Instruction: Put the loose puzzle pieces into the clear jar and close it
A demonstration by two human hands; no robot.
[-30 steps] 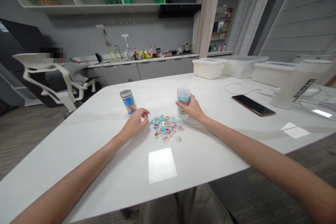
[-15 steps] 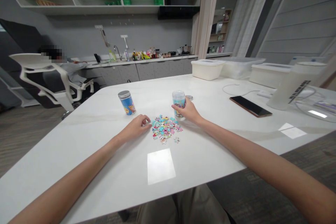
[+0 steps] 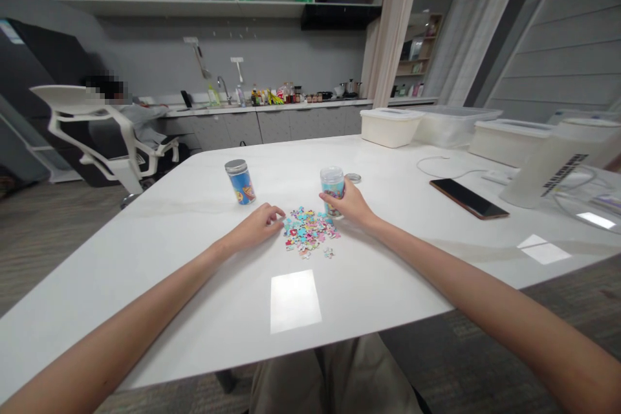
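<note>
Clamps a clear, cylindrical plastic jar (image 3: 332,191) with a light-blue patterned label in the right grip (image 3: 334,199), at the far-right edge of a loose, overlapping heap of small turquoise, pink, yellow and red jigsaw pieces (image 3: 307,231) on the glossy white bench (image 3: 233,310). Holds the left grip (image 3: 279,218), with fingertips apart, beside the heap's left edge.

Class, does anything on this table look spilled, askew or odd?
The puzzle pieces look spilled, perhaps deliberately: they lie in a loose heap on the tabletop, beside the jar in the right hand. Nothing looks damaged.
</note>
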